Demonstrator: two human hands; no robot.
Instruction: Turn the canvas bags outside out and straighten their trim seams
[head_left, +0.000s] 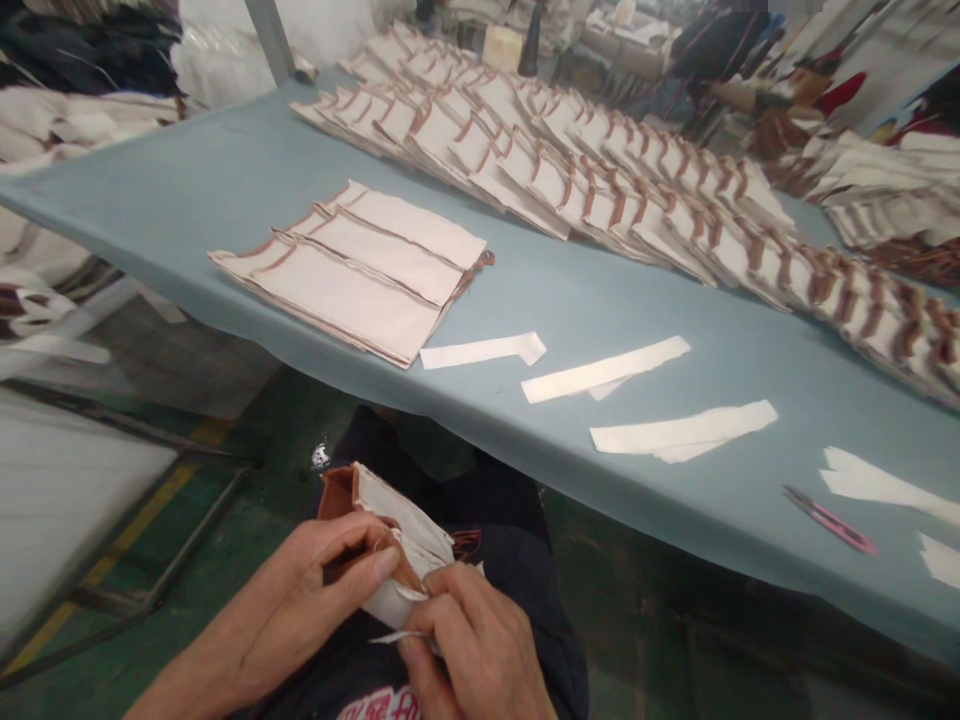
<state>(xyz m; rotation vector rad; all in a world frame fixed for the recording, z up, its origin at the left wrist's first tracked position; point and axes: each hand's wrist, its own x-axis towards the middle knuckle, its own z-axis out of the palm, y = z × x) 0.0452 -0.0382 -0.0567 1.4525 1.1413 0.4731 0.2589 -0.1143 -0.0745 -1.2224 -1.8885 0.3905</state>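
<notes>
Over my lap, my left hand [330, 580] grips a small cream fabric piece with brown trim [397, 520], thumb pressed on its top. My right hand [472, 640] is closed in a pinch on the piece's lower edge, where a thin white strip [390, 636] sticks out between the fingers. Both hands sit below the near edge of the blue-grey table [225, 180].
A short stack of cream pieces [352, 270] lies on the table ahead. Long overlapping rows of the same pieces [600, 180] run along the far side. Several white strips [604, 372] and pink thread snips [829, 518] lie at the right. A metal frame [150, 590] stands on the floor at left.
</notes>
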